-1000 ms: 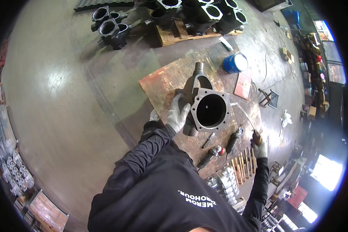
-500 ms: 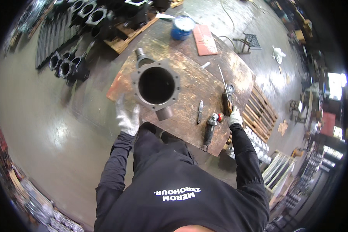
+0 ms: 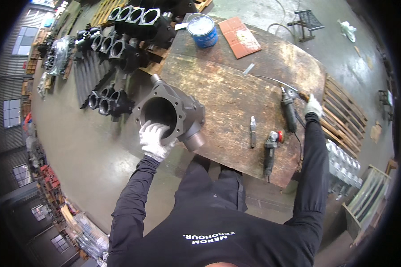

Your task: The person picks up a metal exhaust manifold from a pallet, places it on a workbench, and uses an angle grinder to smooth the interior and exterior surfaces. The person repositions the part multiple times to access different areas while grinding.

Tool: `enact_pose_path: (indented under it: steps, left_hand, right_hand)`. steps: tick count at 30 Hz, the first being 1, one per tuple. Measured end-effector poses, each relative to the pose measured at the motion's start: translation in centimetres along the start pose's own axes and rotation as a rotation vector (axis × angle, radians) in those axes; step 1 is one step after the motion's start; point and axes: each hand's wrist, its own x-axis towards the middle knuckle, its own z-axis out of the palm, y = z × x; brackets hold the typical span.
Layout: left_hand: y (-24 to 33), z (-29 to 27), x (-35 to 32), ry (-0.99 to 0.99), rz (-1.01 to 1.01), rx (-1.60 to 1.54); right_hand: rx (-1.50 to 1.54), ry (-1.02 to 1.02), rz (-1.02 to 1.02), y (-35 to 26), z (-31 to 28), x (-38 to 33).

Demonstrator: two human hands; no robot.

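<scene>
A large grey metal housing [image 3: 196, 111] stands at the table's left edge, its round flanged bore facing up and left. My gloved left hand [image 3: 153, 140] is on the near side of that flange. Its fingers bend over the rim into the bore, and the thumb lies apart to the right. Out at the table's right edge, my gloved right hand [image 3: 313, 107] is closed round the brownish handle of a long, thin, file-like tool [image 3: 272, 79]. The slender metal end points left across the table. Beside this tool lies a black angle grinder [image 3: 288, 113].
A second grinder with a red disc [image 3: 270, 153] and a slim grey hand tool [image 3: 253, 132] lie on the worn table [image 3: 218, 93]. Towards the back are a blue bucket [image 3: 205, 39] and a reddish board [image 3: 239, 39]. A wooden pallet [image 3: 343, 113] lies to the right.
My left hand has gone from beside the housing onto its flange. The right hand has swung the long tool to point left. The view has shifted, and the housing's bore appears more from the side.
</scene>
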Motion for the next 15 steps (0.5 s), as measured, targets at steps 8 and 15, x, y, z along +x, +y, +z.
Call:
enact_pose_path:
  steps: [8,15]
  left_hand:
    - [-0.3,0.1,0.1,-0.138,0.014,0.074]
    - [-0.4,0.3,0.4,-0.105,0.053,0.093]
  right_hand:
    - [0.233,-0.109,0.001,-0.5,7.8,9.1]
    - [0.640,0.170,0.162,-7.8,7.1,4.5]
